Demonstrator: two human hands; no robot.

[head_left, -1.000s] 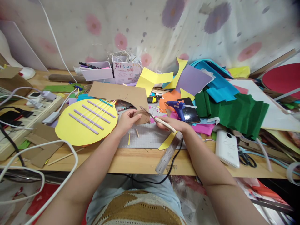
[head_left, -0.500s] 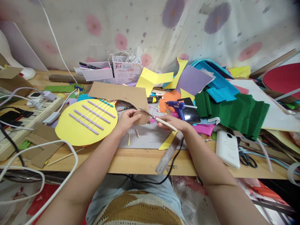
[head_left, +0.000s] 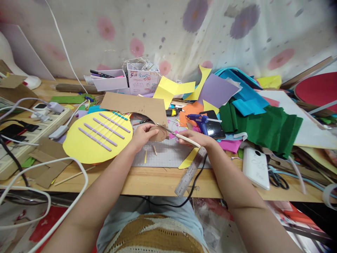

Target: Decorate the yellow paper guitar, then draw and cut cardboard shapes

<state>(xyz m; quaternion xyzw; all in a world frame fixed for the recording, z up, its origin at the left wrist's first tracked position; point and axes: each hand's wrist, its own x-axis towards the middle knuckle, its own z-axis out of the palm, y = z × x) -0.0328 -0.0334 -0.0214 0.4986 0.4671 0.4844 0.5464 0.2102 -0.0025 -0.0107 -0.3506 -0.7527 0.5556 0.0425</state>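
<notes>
Between the thumb and fingers of my left hand (head_left: 143, 137) is a small piece of brown cardboard (head_left: 158, 135) with a curved line drawn on it. My right hand (head_left: 196, 137) grips white-handled scissors (head_left: 187, 140), whose blades reach left to the upper edge of the cardboard piece. Both hands are above a grey cutting mat (head_left: 168, 156). Left of my left hand lies a yellow rounded sheet (head_left: 76, 149) with purple strips and white strings across it. A larger cardboard sheet (head_left: 131, 102) with a curved cut-out lies behind the hands.
A blue glue gun (head_left: 200, 119) stands just beyond my right hand, by a dark phone (head_left: 213, 131). A metal ruler (head_left: 188, 177) crosses the table's front edge. Green crepe paper (head_left: 271, 126) and a white power bank (head_left: 255, 167) are on the right; a power strip (head_left: 15, 156) is left.
The cardboard piece has turned and dropped slightly in my left hand, and the scissors have shifted a little with it. The rest looks the same.
</notes>
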